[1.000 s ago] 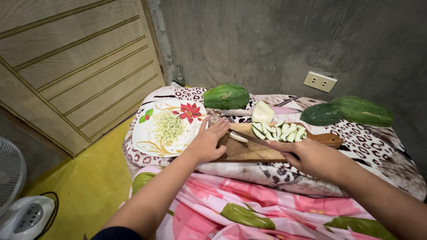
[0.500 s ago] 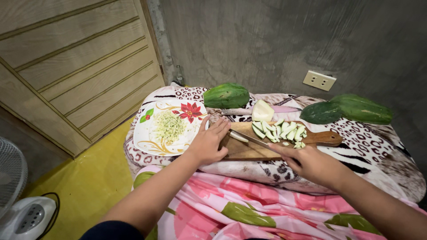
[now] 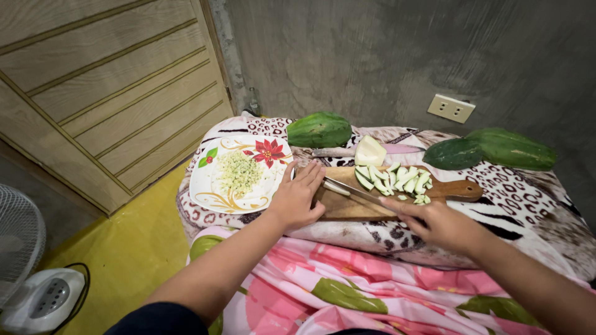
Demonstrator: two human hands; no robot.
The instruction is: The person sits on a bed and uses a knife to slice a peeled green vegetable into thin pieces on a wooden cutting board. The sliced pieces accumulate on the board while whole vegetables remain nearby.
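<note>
My left hand (image 3: 299,196) lies flat with fingers together on the left end of a wooden cutting board (image 3: 347,208), next to a floral plate (image 3: 214,186) that carries a heap of chopped pale green bits (image 3: 238,172). My right hand (image 3: 437,224) grips the handle of a knife (image 3: 351,190), whose blade slants across the board toward my left fingers. Several pale green slices (image 3: 397,178) are piled on the board's right half. A peeled chunk (image 3: 370,151) sits just behind the board.
One whole green papaya (image 3: 318,129) lies behind the plate, two more (image 3: 493,149) at the right. A second knife (image 3: 338,151) rests behind the board. Patterned cloths cover the table (image 3: 528,205). A fan (image 3: 25,260) stands on the yellow floor, left. A wall socket (image 3: 451,108) is on the grey wall.
My right hand has drawn back toward me and a little right with the knife. The left hand stays on the board's left end.
</note>
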